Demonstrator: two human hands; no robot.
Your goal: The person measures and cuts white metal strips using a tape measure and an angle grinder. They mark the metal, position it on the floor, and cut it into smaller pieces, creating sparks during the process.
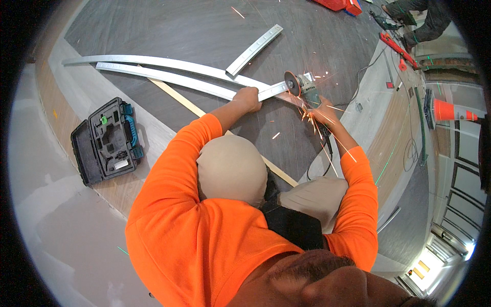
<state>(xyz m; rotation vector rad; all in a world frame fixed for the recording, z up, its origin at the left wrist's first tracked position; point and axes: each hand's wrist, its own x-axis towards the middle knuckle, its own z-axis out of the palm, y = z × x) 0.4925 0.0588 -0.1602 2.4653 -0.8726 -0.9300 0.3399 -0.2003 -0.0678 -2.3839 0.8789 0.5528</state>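
We see our left hand [249, 99] closed down on a flat metal strip [272, 91], pressing it near its cut end where it lies across two long curved metal rails [169, 71] on the dark floor [169, 25]. Our right hand [321, 115] is wrapped around the body of an angle grinder [306, 85], whose disc [292, 83] meets the end of the strip just beside our left hand, and orange sparks [319, 130] spray back toward our right forearm. A second short metal strip [254, 50] lies at an angle across the rails, a little beyond the grinder. A thin wooden batten [179, 98] runs under the rails and passes beneath our bent knees. The grinder's black cord [326, 153] trails along the floor near our right arm. Well apart on our left, an open black tool case [106, 141] rests on a pale wooden band of flooring. Far on our right, an orange traffic cone [452, 111] lies on its side, and another person [424, 20] crouches at the upper edge beside red tools [396, 46].
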